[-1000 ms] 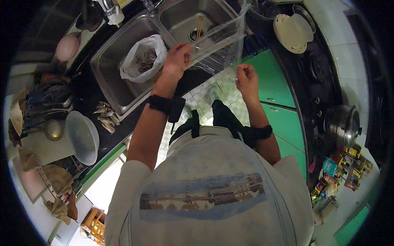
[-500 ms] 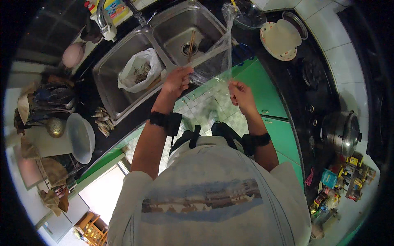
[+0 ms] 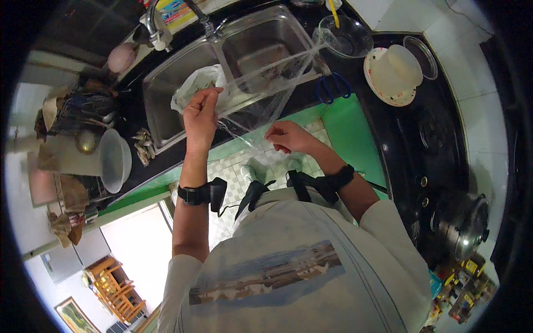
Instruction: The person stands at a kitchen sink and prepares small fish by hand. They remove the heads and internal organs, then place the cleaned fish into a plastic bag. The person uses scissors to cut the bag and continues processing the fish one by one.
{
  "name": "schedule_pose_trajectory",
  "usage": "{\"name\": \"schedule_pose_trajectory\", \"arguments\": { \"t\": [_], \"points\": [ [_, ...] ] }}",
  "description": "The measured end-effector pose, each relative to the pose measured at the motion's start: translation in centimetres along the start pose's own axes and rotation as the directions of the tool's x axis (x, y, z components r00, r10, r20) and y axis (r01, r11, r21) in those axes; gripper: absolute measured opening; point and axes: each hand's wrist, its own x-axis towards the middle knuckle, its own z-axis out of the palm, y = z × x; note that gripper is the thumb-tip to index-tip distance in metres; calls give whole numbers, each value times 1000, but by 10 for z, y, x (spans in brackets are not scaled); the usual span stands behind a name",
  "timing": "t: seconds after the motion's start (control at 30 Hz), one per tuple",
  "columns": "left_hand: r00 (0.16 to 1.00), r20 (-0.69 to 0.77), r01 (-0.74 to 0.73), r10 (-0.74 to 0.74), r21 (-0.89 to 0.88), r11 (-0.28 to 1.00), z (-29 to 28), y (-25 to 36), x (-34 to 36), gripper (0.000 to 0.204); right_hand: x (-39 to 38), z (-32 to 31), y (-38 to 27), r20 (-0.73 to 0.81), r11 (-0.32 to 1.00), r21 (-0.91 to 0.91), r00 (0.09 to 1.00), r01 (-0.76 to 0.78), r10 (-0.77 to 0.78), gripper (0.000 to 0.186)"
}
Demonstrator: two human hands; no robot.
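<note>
While both hands pinch the near edge of a clear plastic sheet (image 3: 266, 91), its long axis runs from them up and to the far right over the double sink (image 3: 166, 119). Left hand (image 3: 201, 114) is clamped on the left corner, right hand (image 3: 287, 137) on the nearer right one. A white bag (image 3: 191, 91) sits in the left basin; a glass bowl (image 3: 345, 36) stands on the counter (image 3: 388, 127).

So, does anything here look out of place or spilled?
Nothing looks spilled or broken. Both hands, left hand and right hand, hold a clear plastic bag stretched over the sink. Blue scissors lie loose on the counter.
</note>
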Motion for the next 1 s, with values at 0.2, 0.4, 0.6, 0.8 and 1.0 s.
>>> {"name": "schedule_pose_trajectory", "arguments": {
  "t": [0.2, 0.4, 0.6, 0.8, 1.0],
  "points": [
    [994, -22, -101, 108, 214, 972, -2, 9, 5, 17, 20, -32, -4, -84, 952, -292, 994, -95, 74, 22],
    [876, 82, -439, 475, 543, 716, 29, 74, 59, 17, 18, -90, -7, -288, 890, -431, 958, -147, 19, 23],
    [793, 49, -586, 607, 337, 737, 48, 222, 99, 24, 2, -90, -10, -388, 941, -339, 909, 11, -151, 23],
    [876, 446, -399, 183, 457, 795, 15, 248, 43, 15, -47, -83, -97, -593, 794, -479, 529, 375, -607, 14],
    [797, 600, -486, 70, 567, 665, -9, 247, 0, 13, -54, 3, -247, 56, 47, -737, 130, 675, -990, 38]
  ]
}}
